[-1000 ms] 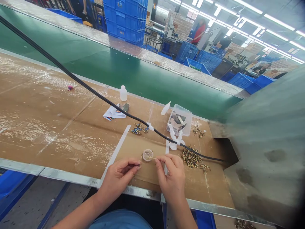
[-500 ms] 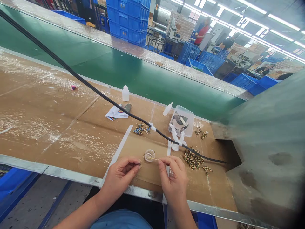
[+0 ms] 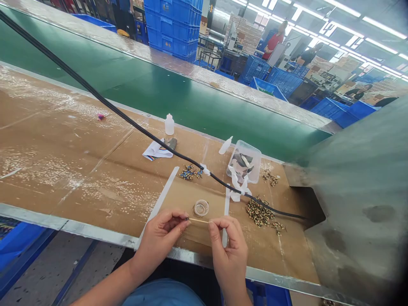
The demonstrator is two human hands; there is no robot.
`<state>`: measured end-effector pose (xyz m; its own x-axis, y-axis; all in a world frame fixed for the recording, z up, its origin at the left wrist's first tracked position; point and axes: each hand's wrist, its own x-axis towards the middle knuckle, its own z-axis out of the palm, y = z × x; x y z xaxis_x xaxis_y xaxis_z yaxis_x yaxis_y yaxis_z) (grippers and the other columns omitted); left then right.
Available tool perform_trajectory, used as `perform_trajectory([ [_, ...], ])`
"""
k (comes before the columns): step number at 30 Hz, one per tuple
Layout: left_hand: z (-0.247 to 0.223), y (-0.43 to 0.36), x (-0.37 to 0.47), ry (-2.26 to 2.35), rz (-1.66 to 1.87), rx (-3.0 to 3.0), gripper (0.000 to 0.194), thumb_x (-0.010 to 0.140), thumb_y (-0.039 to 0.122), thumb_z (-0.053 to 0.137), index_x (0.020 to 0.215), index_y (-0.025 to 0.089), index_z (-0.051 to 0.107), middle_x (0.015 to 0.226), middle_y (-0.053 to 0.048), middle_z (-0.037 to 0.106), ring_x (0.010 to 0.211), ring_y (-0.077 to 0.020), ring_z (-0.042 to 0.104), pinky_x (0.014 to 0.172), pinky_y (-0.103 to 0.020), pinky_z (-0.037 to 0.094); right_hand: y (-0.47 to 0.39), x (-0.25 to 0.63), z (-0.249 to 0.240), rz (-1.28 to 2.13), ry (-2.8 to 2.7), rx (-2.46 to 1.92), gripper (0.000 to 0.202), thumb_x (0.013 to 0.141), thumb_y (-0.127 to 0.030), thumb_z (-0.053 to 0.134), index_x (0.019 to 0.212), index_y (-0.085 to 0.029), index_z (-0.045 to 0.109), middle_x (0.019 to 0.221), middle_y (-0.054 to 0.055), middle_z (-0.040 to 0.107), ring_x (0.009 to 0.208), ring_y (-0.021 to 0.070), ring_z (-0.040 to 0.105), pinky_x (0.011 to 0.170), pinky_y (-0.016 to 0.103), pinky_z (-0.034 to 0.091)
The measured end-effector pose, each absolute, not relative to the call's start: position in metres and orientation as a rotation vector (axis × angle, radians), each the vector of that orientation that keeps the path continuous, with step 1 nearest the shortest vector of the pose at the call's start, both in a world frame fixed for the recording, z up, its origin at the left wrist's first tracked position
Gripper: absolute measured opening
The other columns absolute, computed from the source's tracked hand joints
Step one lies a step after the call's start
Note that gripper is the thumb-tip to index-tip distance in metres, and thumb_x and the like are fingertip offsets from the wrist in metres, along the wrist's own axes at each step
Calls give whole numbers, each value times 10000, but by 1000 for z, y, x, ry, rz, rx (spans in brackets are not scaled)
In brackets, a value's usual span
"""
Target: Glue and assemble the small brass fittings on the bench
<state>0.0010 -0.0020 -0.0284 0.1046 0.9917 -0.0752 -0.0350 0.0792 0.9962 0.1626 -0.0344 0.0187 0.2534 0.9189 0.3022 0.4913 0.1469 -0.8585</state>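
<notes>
Between its thumb and forefinger, my left hand (image 3: 164, 231) pinches a small dark part (image 3: 186, 219), mostly hidden by the fingertips. My right hand (image 3: 230, 242) is closed on a thin wooden stick (image 3: 199, 220), whose far tip meets the small part. Just beyond the stick stands a small clear round cup (image 3: 201, 208) on the brown board. To the right lies a pile of small brass-and-dark parts (image 3: 259, 211). A smaller group of blue-and-brass parts (image 3: 188, 172) lies farther back, left of the cup.
A black cable (image 3: 134, 125) crosses above the bench diagonally. Behind the pile sits a clear plastic box (image 3: 251, 165) with white tissue (image 3: 238, 182) at its front. Two white bottles stand or lie near the green belt (image 3: 153, 91). A metal panel (image 3: 360, 204) rises at right.
My right hand has drawn the stick out of the clear cup and brought its tip left and toward me, to the small part in my left hand. The left hand stays nearly in place.
</notes>
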Motion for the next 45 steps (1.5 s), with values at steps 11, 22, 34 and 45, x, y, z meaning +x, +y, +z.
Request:
perform_trajectory([
  [11,-22,-2,2,1151,1088,1219,90,778,232,679,853,187,660,894,-28,685,807,-167,670,755,-248,565,-35,166,20,465,-1474,-1508,109,894,-201,555,815,-196,629,811,23,586,796,172,559,730,276,428],
  [22,-21,0,-1,1139,1072,1313,56,808,205,639,858,194,662,906,-26,684,848,-163,663,781,-237,553,-34,168,27,358,-1577,-1472,77,888,-182,564,860,-209,630,846,29,591,831,185,547,743,308,419],
  [34,-18,1,1,1204,1060,1347,129,753,287,691,845,197,703,851,-35,744,784,-187,704,735,-227,579,-12,180,17,201,-1655,-1608,102,874,-227,597,861,-238,697,827,31,622,818,200,552,754,345,395],
  [45,-14,7,2,1260,1071,1440,227,669,423,736,779,225,727,798,-21,759,741,-208,723,735,-226,587,-33,265,-5,92,-1448,-1942,182,901,-265,518,863,-176,672,838,56,659,772,186,596,696,301,464],
])
